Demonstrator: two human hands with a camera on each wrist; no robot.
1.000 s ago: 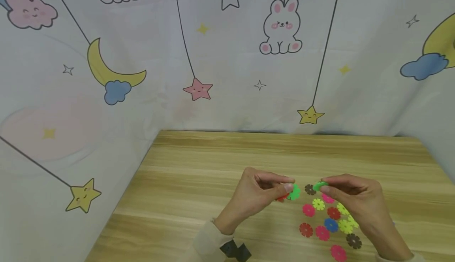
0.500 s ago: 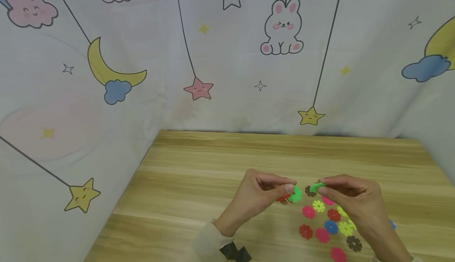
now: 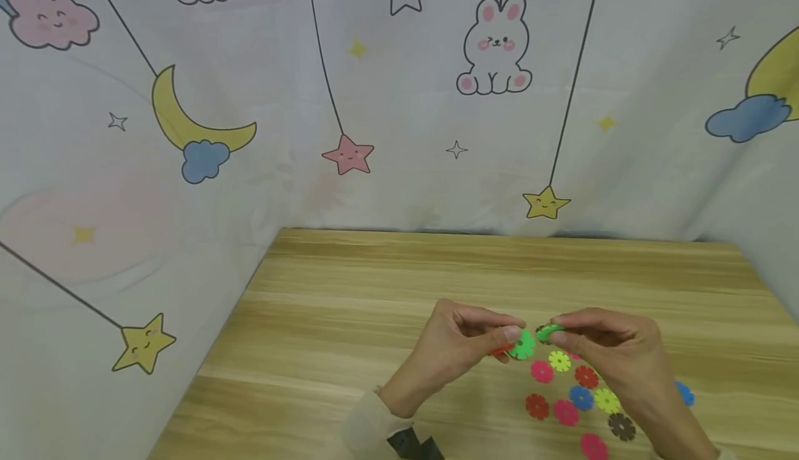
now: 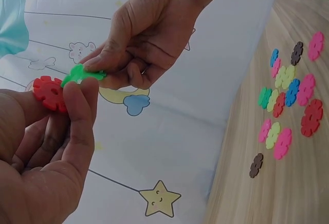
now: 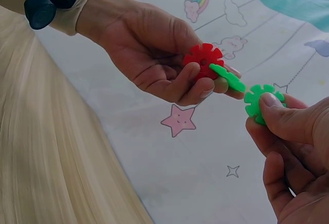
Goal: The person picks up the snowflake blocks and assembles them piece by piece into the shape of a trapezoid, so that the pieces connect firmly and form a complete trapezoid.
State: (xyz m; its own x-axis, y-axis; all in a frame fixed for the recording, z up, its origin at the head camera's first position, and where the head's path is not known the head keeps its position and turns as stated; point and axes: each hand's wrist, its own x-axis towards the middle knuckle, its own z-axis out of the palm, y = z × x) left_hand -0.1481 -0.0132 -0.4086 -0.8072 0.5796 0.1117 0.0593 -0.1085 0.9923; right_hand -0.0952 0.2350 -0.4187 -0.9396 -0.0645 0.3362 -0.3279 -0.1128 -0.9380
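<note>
At the fingertips of the left hand [image 3: 458, 345], a red disc [image 5: 203, 53] and a green disc [image 5: 229, 78] are held in a pinch, apparently joined at a slot. Toward 2 o'clock from that green piece in the head view, the right hand [image 3: 618, 342] pinches a second green disc [image 5: 253, 100] between thumb and finger, the green rims touching or just beside each other; which is unclear. The notched pieces look like thin, stiff plastic, probably light, smooth enough to slip and hardly fragile, with some give likely at the slots. The flat faces near the rim, away from the slot in use, seem the best hold. Farther out, between 4 and 6 o'clock, loose discs [image 3: 576, 399] in several colors lie on the wood-grain table [image 3: 349, 290]; a printed backdrop [image 3: 412, 99] hangs at 12 o'clock.
</note>
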